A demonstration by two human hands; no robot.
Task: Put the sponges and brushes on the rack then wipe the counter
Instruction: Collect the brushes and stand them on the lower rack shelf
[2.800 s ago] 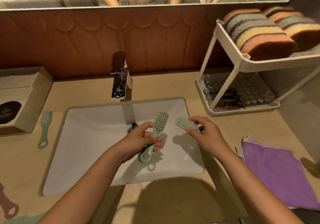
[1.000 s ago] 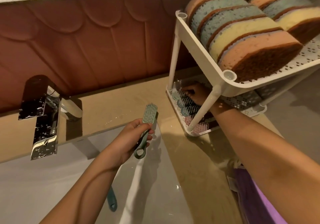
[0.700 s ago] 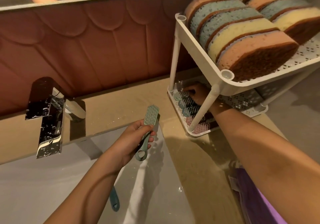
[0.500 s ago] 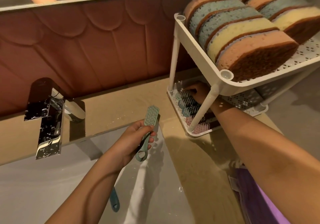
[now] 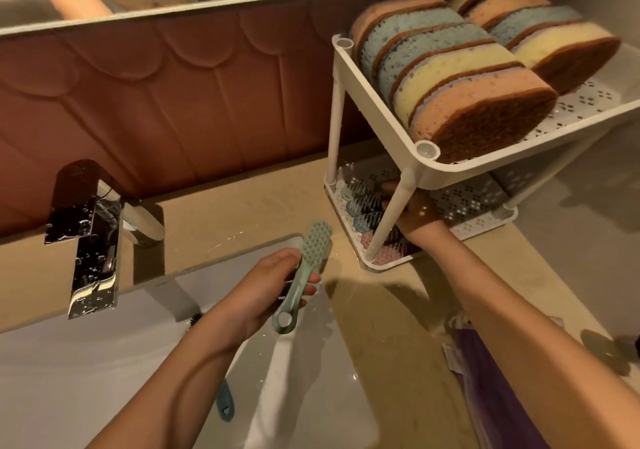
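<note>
A wet chrome tap (image 5: 93, 240) stands at the left above a white sink (image 5: 104, 379). A teal brush (image 5: 225, 403) lies in the sink, mostly hidden under the left forearm. The left hand (image 5: 263, 289) is over the sink's right edge, its fingers (image 5: 312, 278) curled round the handle of a green brush (image 5: 304, 268). That brush's long axis runs away from the person, tilted slightly right, with the head toward the rack and the looped end toward the person. A white two-shelf rack (image 5: 381, 112) stands on the beige worktop (image 5: 398, 344). Several brushes (image 5: 363, 213) lie side by side on its lower shelf. The right hand (image 5: 415, 216) reaches in among them. A rack post hides its fingers, so their grip cannot be told. Sponges (image 5: 467, 95) stand on edge on the upper shelf. A purple cloth (image 5: 491, 379) lies beneath the right forearm.
</note>
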